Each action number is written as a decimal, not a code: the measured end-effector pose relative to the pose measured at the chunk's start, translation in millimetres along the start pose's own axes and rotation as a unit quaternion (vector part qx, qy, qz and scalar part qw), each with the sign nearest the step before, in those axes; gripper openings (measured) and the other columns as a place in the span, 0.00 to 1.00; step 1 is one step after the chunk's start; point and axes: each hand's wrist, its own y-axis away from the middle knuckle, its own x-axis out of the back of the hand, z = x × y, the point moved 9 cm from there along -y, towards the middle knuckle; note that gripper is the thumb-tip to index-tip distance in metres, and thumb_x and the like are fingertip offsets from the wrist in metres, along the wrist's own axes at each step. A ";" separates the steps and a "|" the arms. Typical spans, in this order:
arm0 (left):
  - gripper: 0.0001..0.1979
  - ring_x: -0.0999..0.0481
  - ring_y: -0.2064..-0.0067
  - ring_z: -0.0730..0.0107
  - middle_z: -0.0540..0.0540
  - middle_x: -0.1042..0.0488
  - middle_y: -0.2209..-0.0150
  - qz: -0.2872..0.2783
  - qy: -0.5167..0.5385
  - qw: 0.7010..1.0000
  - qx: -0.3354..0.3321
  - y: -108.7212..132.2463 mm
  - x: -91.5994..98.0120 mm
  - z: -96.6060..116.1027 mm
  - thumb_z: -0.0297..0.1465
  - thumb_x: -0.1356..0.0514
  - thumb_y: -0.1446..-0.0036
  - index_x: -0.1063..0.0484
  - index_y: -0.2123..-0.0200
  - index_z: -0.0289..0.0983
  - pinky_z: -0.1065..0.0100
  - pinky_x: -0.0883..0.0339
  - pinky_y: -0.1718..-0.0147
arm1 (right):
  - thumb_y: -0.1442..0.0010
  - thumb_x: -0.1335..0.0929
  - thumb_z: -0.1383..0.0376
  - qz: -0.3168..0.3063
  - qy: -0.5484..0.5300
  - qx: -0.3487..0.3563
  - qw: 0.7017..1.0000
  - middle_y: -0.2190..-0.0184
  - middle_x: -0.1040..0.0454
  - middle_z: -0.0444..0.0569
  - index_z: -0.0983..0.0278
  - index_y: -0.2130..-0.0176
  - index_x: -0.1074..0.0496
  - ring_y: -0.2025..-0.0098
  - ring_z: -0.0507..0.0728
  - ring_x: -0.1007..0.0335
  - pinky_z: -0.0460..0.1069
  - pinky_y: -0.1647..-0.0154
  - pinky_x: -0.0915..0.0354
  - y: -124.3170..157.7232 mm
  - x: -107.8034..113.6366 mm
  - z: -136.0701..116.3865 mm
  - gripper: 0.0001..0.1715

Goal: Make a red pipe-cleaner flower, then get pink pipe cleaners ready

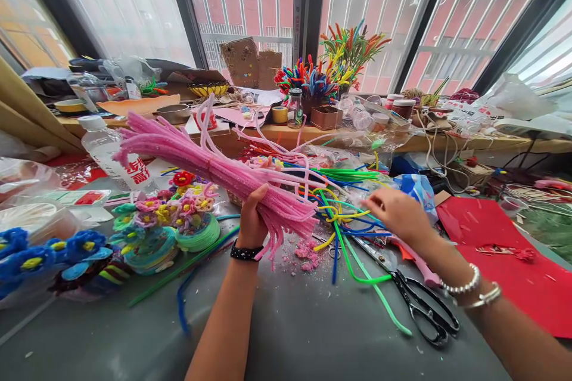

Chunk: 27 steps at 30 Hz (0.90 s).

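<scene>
My left hand [252, 217] is wrapped around a thick bundle of pink pipe cleaners [196, 157], raised above the table and slanting down to the right. Several paler pink stems stick out loosely from it. To the right, my right hand [397, 214] hovers over a tangle of yellow, blue and green pipe cleaners [335, 211]. Its fingers are drawn together in a pinch; what lies between them, if anything, I cannot make out. Below that hand rest black-handled scissors [429, 309]. Pink fuzz scraps [308, 254] lie under the bundle's right end.
Pipe-cleaner flowers [156, 208] and blue ones [49, 256] stand at the left, by a clear plastic bottle [109, 148]. Red sheets [504, 262] lie at the right. Along the window, a cluttered ledge holds a glass jar [295, 108] and a pot of colourful stems [308, 80].
</scene>
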 end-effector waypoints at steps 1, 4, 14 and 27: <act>0.21 0.31 0.53 0.64 0.48 0.28 0.58 0.003 0.000 1.000 0.003 -0.2 1.4 -1.1 0.30 0.45 0.55 0.35 0.54 0.41 0.66 0.38 0.56 | 0.43 0.44 0.53 -0.021 -0.010 0.038 0.999 0.71 0.28 0.49 0.64 0.71 0.31 0.68 0.56 0.33 0.47 0.71 0.44 9.8 -7.2 -20.4 0.21; 0.20 0.31 0.54 0.63 0.47 0.28 0.58 0.010 0.005 1.000 -0.002 0.8 3.6 -0.7 0.31 0.47 0.54 0.34 0.54 0.40 0.66 0.38 0.57 | 0.44 0.43 0.50 -0.053 0.033 0.053 0.997 0.68 0.29 0.55 0.67 0.66 0.32 0.64 0.60 0.34 0.50 0.68 0.42 27.7 -33.4 -57.2 0.25; 0.22 0.33 0.52 0.63 0.48 0.28 0.56 -0.004 0.013 1.000 -0.002 2.0 -0.5 1.9 0.30 0.48 0.54 0.35 0.53 0.41 0.66 0.38 0.56 | 0.45 0.41 0.70 -0.085 0.038 0.011 0.996 0.68 0.28 0.54 0.68 0.67 0.33 0.66 0.57 0.33 0.48 0.68 0.43 -1.7 -62.9 -50.6 0.10; 0.23 0.32 0.52 0.59 0.45 0.28 0.56 -0.015 0.033 0.999 0.022 3.7 4.2 -3.2 0.31 0.49 0.54 0.36 0.52 0.37 0.62 0.38 0.55 | 0.42 0.44 0.68 0.219 0.051 0.054 0.973 0.62 0.31 0.57 0.71 0.60 0.35 0.59 0.60 0.37 0.50 0.60 0.44 -100.6 53.6 -30.4 0.15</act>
